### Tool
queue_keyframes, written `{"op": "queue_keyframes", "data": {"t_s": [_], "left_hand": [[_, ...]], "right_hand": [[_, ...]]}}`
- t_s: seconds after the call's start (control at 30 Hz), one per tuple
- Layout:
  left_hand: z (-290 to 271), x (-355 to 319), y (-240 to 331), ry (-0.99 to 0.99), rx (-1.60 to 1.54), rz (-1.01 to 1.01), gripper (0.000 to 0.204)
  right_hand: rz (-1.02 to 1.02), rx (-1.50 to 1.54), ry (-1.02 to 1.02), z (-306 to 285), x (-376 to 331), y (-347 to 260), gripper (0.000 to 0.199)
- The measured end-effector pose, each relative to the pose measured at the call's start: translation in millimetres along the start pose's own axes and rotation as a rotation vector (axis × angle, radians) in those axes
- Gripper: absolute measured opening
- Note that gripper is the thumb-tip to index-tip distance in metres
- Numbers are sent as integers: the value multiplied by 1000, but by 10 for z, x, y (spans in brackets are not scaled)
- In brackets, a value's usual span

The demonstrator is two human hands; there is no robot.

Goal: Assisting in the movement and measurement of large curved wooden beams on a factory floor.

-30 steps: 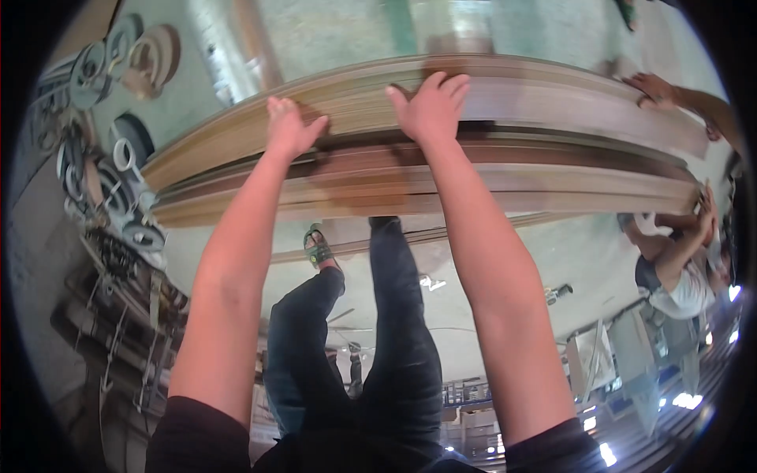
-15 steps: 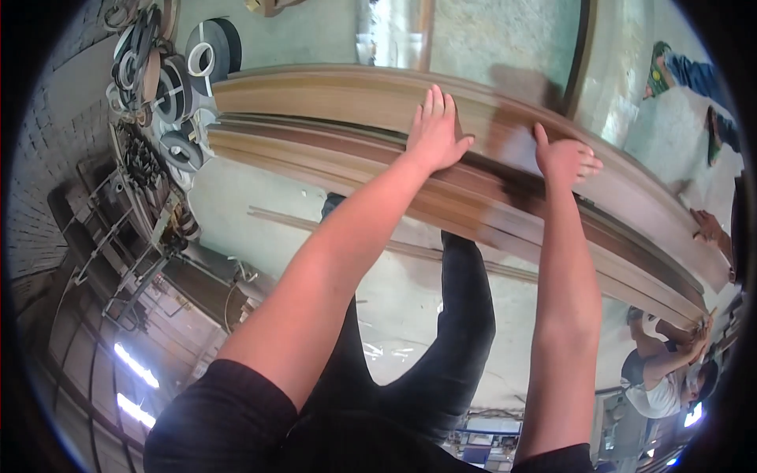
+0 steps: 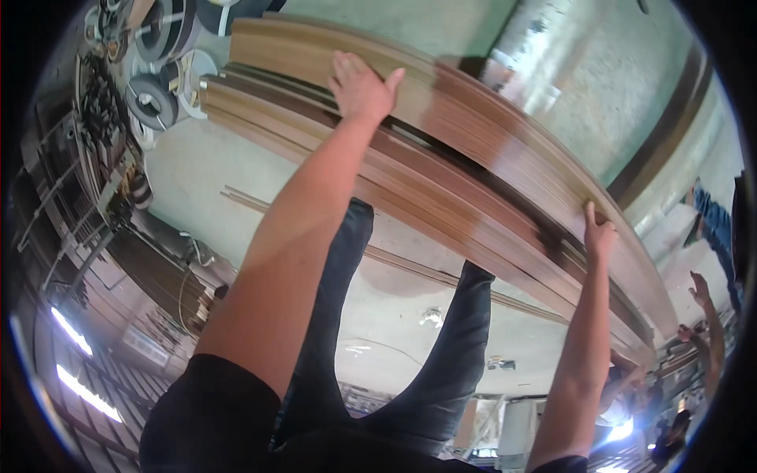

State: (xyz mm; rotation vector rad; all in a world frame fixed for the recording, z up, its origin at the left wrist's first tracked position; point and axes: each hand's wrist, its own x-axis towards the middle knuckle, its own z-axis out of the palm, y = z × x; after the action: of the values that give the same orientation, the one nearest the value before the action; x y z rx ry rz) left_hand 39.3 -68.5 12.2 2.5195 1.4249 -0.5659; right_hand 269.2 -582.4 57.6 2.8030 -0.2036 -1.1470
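Two long stacks of thin brown boards run side by side across the view. On the far stack (image 3: 473, 110), my left hand (image 3: 364, 88) lies flat near its left part, fingers stretched and thumb apart. Farther right, my right hand (image 3: 599, 232) rests against the same stack. Its thumb stands away from the fingers, which are partly hidden by foreshortening. A dark gap separates the far stack from the near stack (image 3: 441, 193), which lies closer to my legs. Neither hand wraps round a board.
Rolls of edge banding (image 3: 151, 102) lie at the left end of the stacks. Thin strips (image 3: 410, 268) lie on the floor beneath my legs. A metal rack (image 3: 63, 213) stands at the left. Another person's hand (image 3: 699, 290) is raised near the right end.
The view has turned, and the stacks now slope more steeply down to the right. My hands are farther apart, left toward the left end, right farther along. A co-worker's hand has come off the boards.
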Motion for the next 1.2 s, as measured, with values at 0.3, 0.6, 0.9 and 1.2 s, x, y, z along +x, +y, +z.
{"op": "queue_keyframes", "data": {"t_s": [0.3,0.6,0.9,1.2], "left_hand": [[-319,58,66,-231,-160,-81,113],[-599,1401,-1458,-69,-141,-112,144],[-572,1664,-1929,-58,-133,-60,148],[-155,2828,-3121,-99,-520,48,94]], "right_hand": [[217,-189,-41,835,-741,-2795,158],[140,-28,-104,679,-709,-2676,153],[52,-46,-8,708,-732,-2632,128],[202,-164,-110,718,-940,-2961,142]]}}
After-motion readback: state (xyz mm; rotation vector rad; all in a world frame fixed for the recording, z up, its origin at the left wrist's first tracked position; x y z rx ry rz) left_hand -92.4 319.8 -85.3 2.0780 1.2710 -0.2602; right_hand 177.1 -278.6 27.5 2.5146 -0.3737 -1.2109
